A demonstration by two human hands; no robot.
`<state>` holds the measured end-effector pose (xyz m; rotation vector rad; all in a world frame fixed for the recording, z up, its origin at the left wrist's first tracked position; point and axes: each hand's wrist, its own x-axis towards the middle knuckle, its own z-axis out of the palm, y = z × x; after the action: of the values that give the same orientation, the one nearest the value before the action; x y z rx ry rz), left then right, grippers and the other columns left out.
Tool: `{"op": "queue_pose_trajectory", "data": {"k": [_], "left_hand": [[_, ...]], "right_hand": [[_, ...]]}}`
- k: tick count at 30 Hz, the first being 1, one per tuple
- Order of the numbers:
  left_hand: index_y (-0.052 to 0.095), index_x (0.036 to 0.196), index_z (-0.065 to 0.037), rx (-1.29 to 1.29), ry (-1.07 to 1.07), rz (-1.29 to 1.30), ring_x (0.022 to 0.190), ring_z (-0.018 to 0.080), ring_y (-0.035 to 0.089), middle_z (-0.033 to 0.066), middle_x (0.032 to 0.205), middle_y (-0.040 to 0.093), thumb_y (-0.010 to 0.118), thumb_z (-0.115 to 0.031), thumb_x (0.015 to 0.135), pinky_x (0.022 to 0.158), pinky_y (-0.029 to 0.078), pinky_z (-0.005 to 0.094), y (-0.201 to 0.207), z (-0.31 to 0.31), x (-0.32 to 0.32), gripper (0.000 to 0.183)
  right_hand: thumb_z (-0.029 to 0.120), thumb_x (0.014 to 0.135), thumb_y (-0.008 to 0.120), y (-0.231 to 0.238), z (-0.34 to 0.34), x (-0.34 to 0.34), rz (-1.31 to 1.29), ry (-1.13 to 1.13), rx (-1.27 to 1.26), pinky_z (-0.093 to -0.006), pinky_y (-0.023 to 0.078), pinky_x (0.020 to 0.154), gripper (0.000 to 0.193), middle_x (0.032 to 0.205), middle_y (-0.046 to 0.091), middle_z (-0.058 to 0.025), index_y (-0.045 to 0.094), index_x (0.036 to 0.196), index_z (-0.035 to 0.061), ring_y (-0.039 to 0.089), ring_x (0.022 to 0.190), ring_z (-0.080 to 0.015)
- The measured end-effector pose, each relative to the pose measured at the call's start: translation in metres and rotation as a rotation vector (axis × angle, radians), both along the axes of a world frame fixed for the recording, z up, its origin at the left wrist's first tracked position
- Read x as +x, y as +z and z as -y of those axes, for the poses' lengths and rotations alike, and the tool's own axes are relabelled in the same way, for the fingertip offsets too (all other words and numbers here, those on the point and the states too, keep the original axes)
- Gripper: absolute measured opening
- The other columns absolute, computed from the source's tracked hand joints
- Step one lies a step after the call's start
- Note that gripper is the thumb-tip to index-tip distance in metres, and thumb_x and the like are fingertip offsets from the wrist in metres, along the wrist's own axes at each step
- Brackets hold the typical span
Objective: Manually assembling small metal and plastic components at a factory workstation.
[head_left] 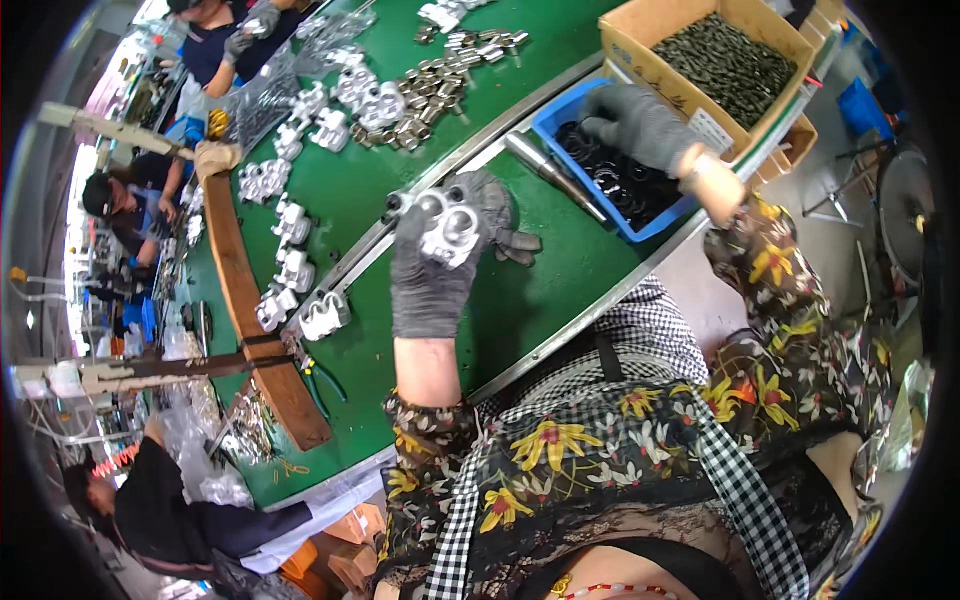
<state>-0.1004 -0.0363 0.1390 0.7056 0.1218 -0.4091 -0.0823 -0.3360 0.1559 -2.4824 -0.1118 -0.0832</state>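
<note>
My left hand (pixel 432 290), in a dark grey glove, is closed on a silver metal casting (pixel 452 232) with round openings facing up. It is above the green bench near the metal rail. Dark grey glove fabric (pixel 497 215) shows just beyond the casting; I cannot tell whether it is my fingers or a loose glove. At the right, my gloved right hand (pixel 645 128) reaches over a blue bin (pixel 640 236) of black rings (pixel 625 190). Its fingers curl down among them, tips hidden, so whatever they hold cannot be made out. A tapered metal rod (pixel 555 175) lies beside the bin.
A cardboard box (pixel 640 55) of small dark parts stands behind the bin. Beyond the rail (pixel 360 255) lie several silver castings (pixel 292 225) and metal sleeves (pixel 425 100). Pliers (pixel 325 380) rest by a curved wooden bar (pixel 240 290). Other people work at the far left.
</note>
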Motion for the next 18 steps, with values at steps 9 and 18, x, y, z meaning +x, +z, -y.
{"op": "queue_pose_trajectory", "data": {"k": [9, 18], "left_hand": [[0.054, 0.111, -0.003, 0.027, -0.123, 0.154, 0.092, 0.0254, 0.063, 0.0125, 0.106, 0.062, 0.061, -0.033, 0.088, 0.08, 0.055, 0.0415, 0.001, 0.016, 0.005, 0.039], [0.048, 0.117, 0.004, 0.011, -0.114, 0.297, 0.059, 0.0294, 0.066, 0.0167, 0.084, 0.065, 0.054, -0.029, 0.092, 0.048, 0.057, 0.0384, 0.006, 0.018, 0.001, 0.043]], "right_hand": [[0.013, 0.086, 0.067, 0.032, -0.097, -0.019, -0.161, 0.277, 0.987, -0.0215, 0.055, 0.062, 0.018, 0.082, 0.063, -0.0028, 0.062, 0.099, 0.0016, 0.064, 0.072, -0.0123], [0.002, 0.081, 0.065, 0.009, -0.141, -0.02, 0.424, 0.253, 0.588, -0.0307, 0.05, 0.078, 0.011, 0.111, 0.052, -0.011, 0.058, 0.088, -0.0016, 0.058, 0.09, -0.0194]]}}
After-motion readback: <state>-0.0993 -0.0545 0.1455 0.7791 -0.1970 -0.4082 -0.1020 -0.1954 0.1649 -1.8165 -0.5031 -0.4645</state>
